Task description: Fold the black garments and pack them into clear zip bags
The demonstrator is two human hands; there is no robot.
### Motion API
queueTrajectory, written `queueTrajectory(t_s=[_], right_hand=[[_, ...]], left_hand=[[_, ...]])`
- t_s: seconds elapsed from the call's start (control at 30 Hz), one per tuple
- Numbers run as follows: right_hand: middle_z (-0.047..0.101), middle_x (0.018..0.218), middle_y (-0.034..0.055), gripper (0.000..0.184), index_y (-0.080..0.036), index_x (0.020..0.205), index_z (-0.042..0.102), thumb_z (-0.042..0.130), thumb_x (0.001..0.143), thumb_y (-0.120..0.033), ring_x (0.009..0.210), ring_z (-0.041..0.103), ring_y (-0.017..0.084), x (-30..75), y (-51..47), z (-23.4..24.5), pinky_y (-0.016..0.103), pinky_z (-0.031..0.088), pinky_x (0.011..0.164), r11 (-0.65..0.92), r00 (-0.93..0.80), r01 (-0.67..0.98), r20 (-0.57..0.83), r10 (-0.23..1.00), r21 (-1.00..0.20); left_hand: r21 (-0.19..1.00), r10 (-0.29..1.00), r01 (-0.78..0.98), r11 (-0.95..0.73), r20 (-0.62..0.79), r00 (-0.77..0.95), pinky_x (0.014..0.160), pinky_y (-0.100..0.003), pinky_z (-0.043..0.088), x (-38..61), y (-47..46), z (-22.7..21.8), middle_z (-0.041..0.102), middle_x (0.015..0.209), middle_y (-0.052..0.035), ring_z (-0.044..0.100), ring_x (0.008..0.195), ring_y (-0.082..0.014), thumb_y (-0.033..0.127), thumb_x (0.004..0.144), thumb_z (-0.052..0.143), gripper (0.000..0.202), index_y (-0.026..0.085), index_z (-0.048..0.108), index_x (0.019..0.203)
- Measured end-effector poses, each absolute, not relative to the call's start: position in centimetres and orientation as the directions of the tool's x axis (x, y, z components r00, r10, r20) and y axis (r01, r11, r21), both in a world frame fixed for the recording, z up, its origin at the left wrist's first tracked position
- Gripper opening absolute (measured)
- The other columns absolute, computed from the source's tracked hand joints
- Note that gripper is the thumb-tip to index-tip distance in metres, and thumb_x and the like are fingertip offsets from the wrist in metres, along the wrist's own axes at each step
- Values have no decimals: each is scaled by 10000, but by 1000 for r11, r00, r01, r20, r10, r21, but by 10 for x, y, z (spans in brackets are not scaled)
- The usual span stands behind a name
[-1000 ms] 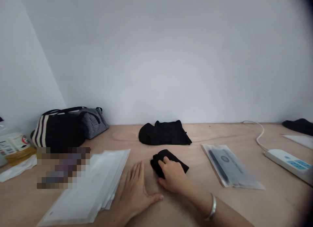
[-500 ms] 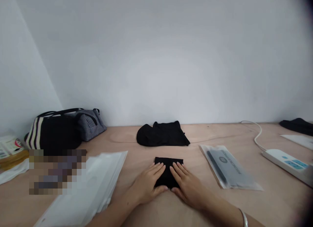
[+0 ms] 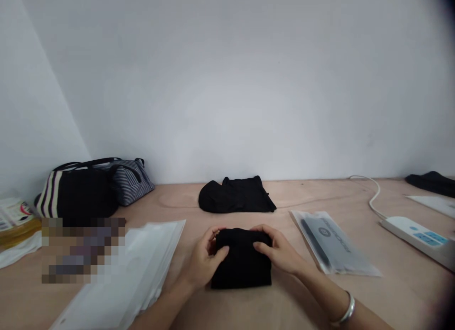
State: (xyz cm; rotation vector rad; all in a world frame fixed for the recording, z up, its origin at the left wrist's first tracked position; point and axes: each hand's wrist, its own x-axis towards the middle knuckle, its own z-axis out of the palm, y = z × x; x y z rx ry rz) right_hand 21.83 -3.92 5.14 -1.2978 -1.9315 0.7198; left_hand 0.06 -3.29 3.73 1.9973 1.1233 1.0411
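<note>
A folded black cloth (image 3: 242,266) lies in front of me at the middle of the table, its near edge low against the tabletop. My left hand (image 3: 209,256) grips its far left side, thumb on top and fingers curled behind. At the far right side my right hand (image 3: 275,248) holds it the same way, thumb on top and fingers over the far edge. Farther back, near the wall, lies another black fabric piece (image 3: 234,195). To the right of my right hand rests a frosted plastic pouch (image 3: 332,244) with dark lettering and something dark inside.
Translucent plastic bags (image 3: 124,268) are stacked on the left. Behind them stand a black bag with white stripes (image 3: 81,192) and a striped bag (image 3: 133,180). A white power strip (image 3: 415,233) with its cord lies right, near another black item (image 3: 430,183). A pixelated patch hides something left.
Both hands have gone from lying flat on the black cloth to gripping its far sides. The cloth now looks larger and reaches closer to me.
</note>
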Motion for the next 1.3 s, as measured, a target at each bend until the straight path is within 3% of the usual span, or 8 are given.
queueTrajectory(t_s=[0.13, 0.23, 0.33, 0.57, 0.73, 0.87, 1.1, 1.3], right_hand=[[583, 970, 97, 224, -163, 950, 562, 456, 789, -278, 901, 543, 207, 217, -33, 37, 344, 419, 809, 327, -117, 771, 385, 916, -546], [534, 1133, 108, 316, -184, 1075, 545, 406, 838, -342, 1071, 462, 209, 216, -38, 37, 363, 346, 922, 498, -300, 766, 459, 836, -407], [354, 1348, 100, 543, -208, 1307, 343, 383, 834, -472, 1239, 286, 229, 215, -44, 39, 428, 205, 1015, 625, -550, 720, 301, 779, -302], [161, 1426, 53, 597, -273, 1361, 160, 256, 845, -557, 1295, 134, 245, 212, -49, 33, 501, 139, 1008, 589, -588, 763, 92, 804, -265], [424, 1290, 136, 568, -210, 1259, 427, 308, 827, -559, 1157, 368, 319, 214, -49, 34, 527, 223, 935, 360, -327, 924, 222, 919, -129], [597, 930, 161, 546, -157, 890, 642, 271, 835, -554, 936, 504, 301, 224, -47, 44, 503, 274, 878, 146, -128, 989, 308, 943, -38], [564, 1031, 87, 393, -219, 1010, 592, 334, 847, -467, 998, 481, 249, 229, -50, 48, 515, 172, 968, 395, -341, 912, 330, 880, -113], [360, 1336, 122, 681, -199, 1301, 359, 429, 748, -592, 1252, 231, 300, 233, -51, 42, 505, 111, 1013, 521, -494, 840, 182, 850, -155]], left_hand=[[603, 866, 643, -472, 455, 209, 904, -378, 412, 2, -28, 29, 521, 1144, -70, 499, 1052, -213, 295, 821, 454, 364, 193, 423, 1169], [347, 766, 734, -584, 536, 356, 1012, -400, 278, 0, -28, 27, 407, 1305, -57, 338, 1212, -223, 295, 869, 385, 367, 219, 417, 1226], [212, 716, 701, -681, 395, 576, 1028, -393, 244, -1, -29, 23, 300, 1387, -34, 252, 1263, -213, 343, 893, 336, 437, 242, 306, 1317], [256, 752, 707, -659, 252, 609, 1036, -379, 219, 1, -29, 11, 258, 1404, -27, 212, 1279, -181, 397, 905, 282, 474, 236, 227, 1347], [219, 821, 822, -525, 383, 423, 930, -369, 344, -12, -29, 39, 511, 1203, -64, 453, 1094, -212, 313, 861, 356, 352, 205, 483, 1171], [18, 931, 983, -184, 323, 169, 762, -367, 402, -53, -25, 71, 592, 857, -80, 535, 862, -244, 274, 797, 392, 215, 180, 585, 804], [-159, 987, 987, 24, 159, 1, 673, -379, 410, -94, -23, 73, 586, 822, -130, 547, 839, -299, 242, 778, 375, 251, 161, 600, 704], [-137, 975, 990, 15, 223, 17, 641, -376, 397, -99, -16, 105, 585, 719, -110, 560, 766, -290, 199, 748, 376, 249, 175, 582, 611]])
